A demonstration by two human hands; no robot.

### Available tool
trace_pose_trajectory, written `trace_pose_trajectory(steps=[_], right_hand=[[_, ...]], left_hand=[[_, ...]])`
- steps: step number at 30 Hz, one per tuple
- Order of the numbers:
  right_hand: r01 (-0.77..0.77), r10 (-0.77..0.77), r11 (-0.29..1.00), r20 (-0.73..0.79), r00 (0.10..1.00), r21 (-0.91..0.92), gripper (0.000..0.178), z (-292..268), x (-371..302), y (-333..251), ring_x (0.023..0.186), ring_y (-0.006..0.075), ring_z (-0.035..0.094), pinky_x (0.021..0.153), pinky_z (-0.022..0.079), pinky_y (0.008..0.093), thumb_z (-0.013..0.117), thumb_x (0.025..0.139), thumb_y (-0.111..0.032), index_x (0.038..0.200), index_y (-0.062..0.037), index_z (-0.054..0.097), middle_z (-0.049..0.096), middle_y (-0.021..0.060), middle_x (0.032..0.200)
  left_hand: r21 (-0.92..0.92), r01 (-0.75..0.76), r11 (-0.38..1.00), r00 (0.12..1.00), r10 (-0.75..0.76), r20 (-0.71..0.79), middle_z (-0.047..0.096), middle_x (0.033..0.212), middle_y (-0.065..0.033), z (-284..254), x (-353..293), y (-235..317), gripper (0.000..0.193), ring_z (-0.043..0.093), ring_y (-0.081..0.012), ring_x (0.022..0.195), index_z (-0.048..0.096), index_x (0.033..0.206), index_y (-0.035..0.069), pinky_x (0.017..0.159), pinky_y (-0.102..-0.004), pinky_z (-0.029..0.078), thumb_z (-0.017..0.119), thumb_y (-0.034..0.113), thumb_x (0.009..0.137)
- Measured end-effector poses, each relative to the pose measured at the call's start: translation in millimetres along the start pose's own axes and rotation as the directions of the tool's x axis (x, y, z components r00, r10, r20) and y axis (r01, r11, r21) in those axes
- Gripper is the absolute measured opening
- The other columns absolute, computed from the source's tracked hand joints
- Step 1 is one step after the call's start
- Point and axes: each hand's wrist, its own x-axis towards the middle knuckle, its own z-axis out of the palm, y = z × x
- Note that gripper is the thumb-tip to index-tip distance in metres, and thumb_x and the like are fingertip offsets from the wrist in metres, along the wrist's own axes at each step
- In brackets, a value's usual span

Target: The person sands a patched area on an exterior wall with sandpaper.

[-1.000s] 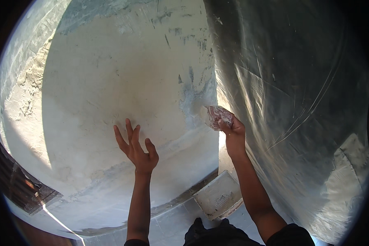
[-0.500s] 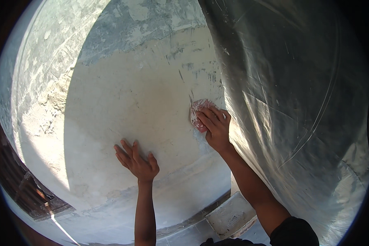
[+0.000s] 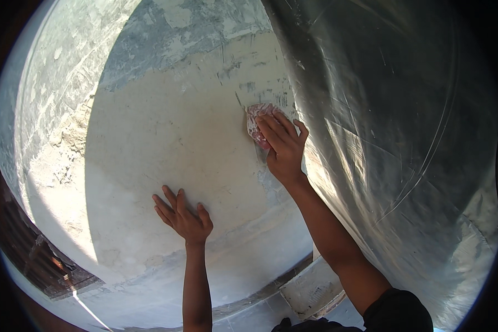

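Against the pale plastered wall (image 3: 149, 138), my right hand (image 3: 285, 145) presses a reddish-pink pad (image 3: 258, 123) coated with white residue. Its fingers lie over the pad's right part, while the pad's left edge shows beyond them. Whether it is sandpaper, a sponge or a cloth I cannot tell. Lower and to the left, my left hand (image 3: 189, 220) rests on the wall with its fingers spread and nothing in it. Dark scuffs mark the plaster just above the pad.
Grey plastic sheeting (image 3: 404, 110) hangs along the right, close to my right arm. Below stands a plaster-smeared tray or trough (image 3: 312, 288) on the tiled floor (image 3: 254, 316). A dark slatted grille (image 3: 44, 263) lies at lower left. Bright sunlight falls on the wall's left side.
My right hand has slid the reddish-pink pad up the wall and slightly left. The left hand stays in about the same place.
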Motion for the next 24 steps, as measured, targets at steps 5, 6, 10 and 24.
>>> trace_pose_trajectory(steps=[5,6,10,24], right_hand=[[-0.054,0.051,0.998,0.112,0.992,0.031,0.059,10.4,-95.1,-6.5,0.128,0.0218,0.055,0.108,0.026,0.0449,0.061,0.072,0.011,0.125,-0.0145,0.069,0.065,-0.0024,0.132],[-0.053,0.05,0.998,0.113,0.992,0.025,0.059,0.5,-114.8,-7.0,0.128,0.0218,0.055,0.108,0.026,0.0449,0.061,0.072,0.011,0.125,-0.0145,0.069,0.065,-0.0024,0.132],[-0.134,0.126,0.991,0.251,0.96,0.014,0.058,-29.7,-152.7,-9.8,0.129,0.0257,0.057,0.108,0.027,0.0434,0.057,0.072,0.01,0.125,-0.009,0.069,0.069,0.0039,0.128],[-0.214,0.204,0.977,0.25,0.946,0.011,0.061,-12.2,-156.6,7.6,0.136,0.0276,0.053,0.111,0.025,0.0436,0.055,0.072,0.012,0.128,-0.0087,0.067,0.067,0.0066,0.131]], left_hand=[[0.016,0.004,1.0,1.0,-0.004,0.0,0.034,0.158,-0.0285,0.0,-0.3,-2.3,0.052,0.012,-0.0493,0.152,0.047,0.138,-0.001,0.121,-0.06,0.005,0.048,0.03,0.097],[0.013,0.005,1.0,1.0,-0.005,0.004,0.034,0.158,-0.0284,-0.6,0.7,0.9,0.051,0.012,-0.0492,0.152,0.047,0.138,-0.001,0.121,-0.0598,0.005,0.048,0.029,0.097],[0.024,-0.002,1.0,1.0,0.002,-0.008,0.034,0.158,-0.0282,-0.5,-0.3,-1.3,0.05,0.012,-0.0485,0.152,0.048,0.137,-0.002,0.121,-0.0593,0.005,0.047,0.028,0.097],[0.038,-0.023,0.999,1.0,0.023,0.001,0.032,0.16,-0.0279,1.1,1.7,1.2,0.05,0.012,-0.0491,0.152,0.044,0.139,-0.001,0.118,-0.0646,0.009,0.047,0.027,0.098]])
